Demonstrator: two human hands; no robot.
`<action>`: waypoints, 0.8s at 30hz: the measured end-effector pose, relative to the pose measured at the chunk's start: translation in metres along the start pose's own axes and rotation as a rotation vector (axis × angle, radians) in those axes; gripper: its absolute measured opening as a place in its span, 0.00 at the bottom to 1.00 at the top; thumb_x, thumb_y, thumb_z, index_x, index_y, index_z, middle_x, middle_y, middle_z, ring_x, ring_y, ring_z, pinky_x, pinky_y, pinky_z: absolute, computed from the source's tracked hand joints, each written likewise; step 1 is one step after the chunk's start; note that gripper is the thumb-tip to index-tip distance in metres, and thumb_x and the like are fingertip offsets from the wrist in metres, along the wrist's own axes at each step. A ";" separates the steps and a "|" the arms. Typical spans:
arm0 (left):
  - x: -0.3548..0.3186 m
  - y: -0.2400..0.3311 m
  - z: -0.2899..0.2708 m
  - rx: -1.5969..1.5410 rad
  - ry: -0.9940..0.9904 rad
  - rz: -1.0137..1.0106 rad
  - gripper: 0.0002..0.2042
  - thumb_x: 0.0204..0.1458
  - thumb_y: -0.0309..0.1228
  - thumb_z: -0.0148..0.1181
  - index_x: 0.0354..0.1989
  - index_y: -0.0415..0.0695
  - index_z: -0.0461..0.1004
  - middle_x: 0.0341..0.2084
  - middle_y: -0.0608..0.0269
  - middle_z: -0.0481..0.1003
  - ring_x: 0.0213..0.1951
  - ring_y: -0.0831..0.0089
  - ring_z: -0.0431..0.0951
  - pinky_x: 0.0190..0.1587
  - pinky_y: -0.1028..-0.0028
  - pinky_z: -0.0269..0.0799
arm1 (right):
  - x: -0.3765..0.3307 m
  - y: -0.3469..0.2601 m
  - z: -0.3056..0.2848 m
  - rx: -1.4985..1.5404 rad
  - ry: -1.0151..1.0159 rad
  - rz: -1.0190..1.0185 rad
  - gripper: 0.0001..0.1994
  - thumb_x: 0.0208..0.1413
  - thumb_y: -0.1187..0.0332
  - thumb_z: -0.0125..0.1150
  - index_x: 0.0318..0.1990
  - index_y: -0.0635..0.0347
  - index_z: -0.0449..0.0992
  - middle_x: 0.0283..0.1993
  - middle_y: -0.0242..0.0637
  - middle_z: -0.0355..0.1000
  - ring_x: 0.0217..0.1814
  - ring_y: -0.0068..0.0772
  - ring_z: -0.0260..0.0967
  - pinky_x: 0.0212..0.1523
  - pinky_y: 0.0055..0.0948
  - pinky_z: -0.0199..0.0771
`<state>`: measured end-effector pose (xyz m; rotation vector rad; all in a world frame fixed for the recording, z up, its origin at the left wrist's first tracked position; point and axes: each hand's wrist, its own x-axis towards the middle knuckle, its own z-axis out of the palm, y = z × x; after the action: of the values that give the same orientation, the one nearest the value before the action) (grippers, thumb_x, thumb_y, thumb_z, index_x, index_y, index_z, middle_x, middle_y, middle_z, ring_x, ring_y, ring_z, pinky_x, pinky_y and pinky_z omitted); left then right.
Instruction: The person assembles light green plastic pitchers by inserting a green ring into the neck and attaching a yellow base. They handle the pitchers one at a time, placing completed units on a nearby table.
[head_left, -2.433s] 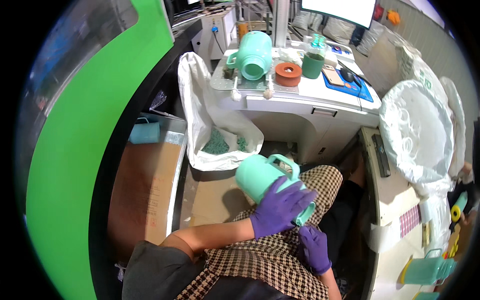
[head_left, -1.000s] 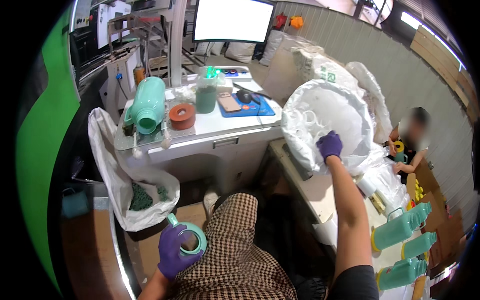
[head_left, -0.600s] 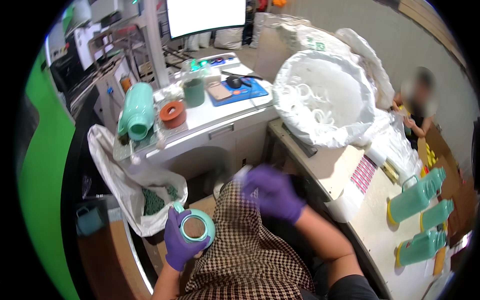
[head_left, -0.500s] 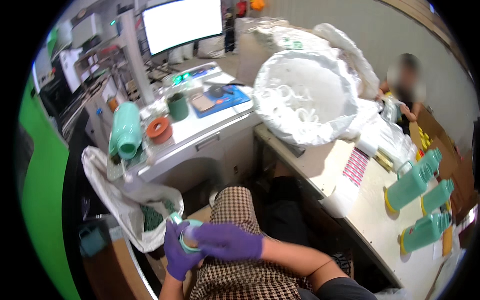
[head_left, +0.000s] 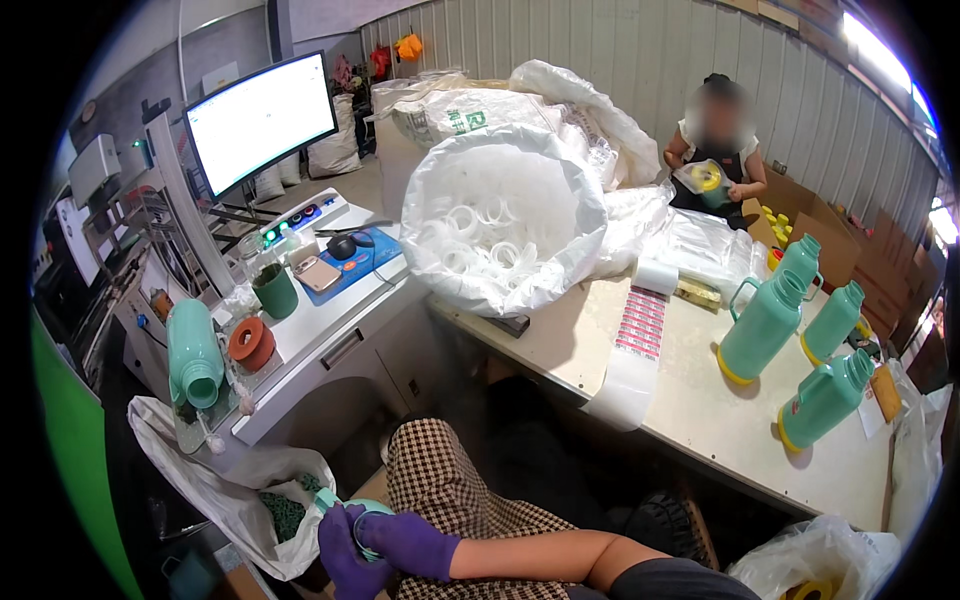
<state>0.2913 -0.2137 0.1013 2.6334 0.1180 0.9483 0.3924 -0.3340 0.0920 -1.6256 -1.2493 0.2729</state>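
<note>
Low in front of me, over my lap, I hold a mint-green thermos jug body (head_left: pixel 371 514), partly covered by both gloves. Its handle sticks up at the left, and its round opening faces up. My left hand (head_left: pixel 349 556), in a purple glove, is closed around its left side. My right hand (head_left: pixel 412 545), gloved the same way, is closed over the right edge of the opening. Whether it holds a small part there is hidden. Just left of the jug hangs a white sack (head_left: pixel 225 505) with green scraps (head_left: pixel 285 513) inside.
On the right table (head_left: pixel 700 420) stand several green jugs (head_left: pixel 765 325) with yellow bases, beside a label roll (head_left: pixel 640 325). A white-lined bin (head_left: pixel 505 215) holds clear rings. At left are a lying jug (head_left: pixel 195 355), an orange tape roll (head_left: pixel 251 343) and a monitor (head_left: pixel 262 120). Behind, a person (head_left: pixel 715 160) handles a bagged item.
My view has swung right and up, so the hands and jug appear lower. My right hand has come from a blurred sweep over the opening to a closed hold at its edge.
</note>
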 end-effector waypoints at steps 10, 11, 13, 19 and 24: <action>-0.004 0.005 -0.006 0.024 -0.035 0.093 0.49 0.37 0.44 0.78 0.66 0.29 0.60 0.48 0.51 0.78 0.54 0.46 0.74 0.62 0.50 0.65 | 0.000 -0.002 -0.027 -0.025 -0.355 0.022 0.11 0.61 0.67 0.51 0.47 0.60 0.75 0.41 0.48 0.77 0.42 0.51 0.76 0.45 0.44 0.75; -0.004 0.006 -0.004 0.029 -0.038 0.103 0.49 0.38 0.45 0.77 0.66 0.29 0.60 0.49 0.51 0.78 0.55 0.46 0.74 0.63 0.49 0.64 | -0.004 0.000 -0.028 -0.039 -0.344 -0.042 0.11 0.58 0.69 0.53 0.47 0.61 0.75 0.41 0.49 0.76 0.43 0.52 0.75 0.46 0.45 0.74; -0.003 0.012 -0.001 0.153 -0.044 0.109 0.48 0.40 0.47 0.75 0.66 0.30 0.60 0.51 0.50 0.77 0.57 0.45 0.73 0.66 0.48 0.60 | -0.012 -0.002 -0.029 0.030 -0.247 -0.051 0.13 0.53 0.71 0.57 0.46 0.61 0.75 0.41 0.48 0.76 0.44 0.53 0.74 0.47 0.45 0.73; 0.012 0.023 0.007 0.227 -0.108 0.013 0.37 0.44 0.47 0.70 0.58 0.35 0.68 0.54 0.51 0.74 0.63 0.44 0.67 0.72 0.42 0.47 | -0.032 0.004 -0.021 -0.020 0.017 -0.161 0.17 0.45 0.75 0.61 0.46 0.60 0.75 0.43 0.45 0.75 0.47 0.51 0.72 0.49 0.44 0.71; 0.022 0.030 -0.012 0.200 -0.107 0.232 0.25 0.46 0.46 0.70 0.51 0.50 0.74 0.57 0.58 0.71 0.68 0.46 0.61 0.72 0.36 0.44 | -0.057 0.000 -0.065 -0.106 0.263 -0.458 0.24 0.45 0.70 0.67 0.54 0.53 0.77 0.39 0.38 0.73 0.42 0.43 0.72 0.44 0.41 0.71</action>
<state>0.2997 -0.2347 0.1337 2.9246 -0.1286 0.9058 0.4117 -0.4177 0.1001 -1.3611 -1.4033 -0.2873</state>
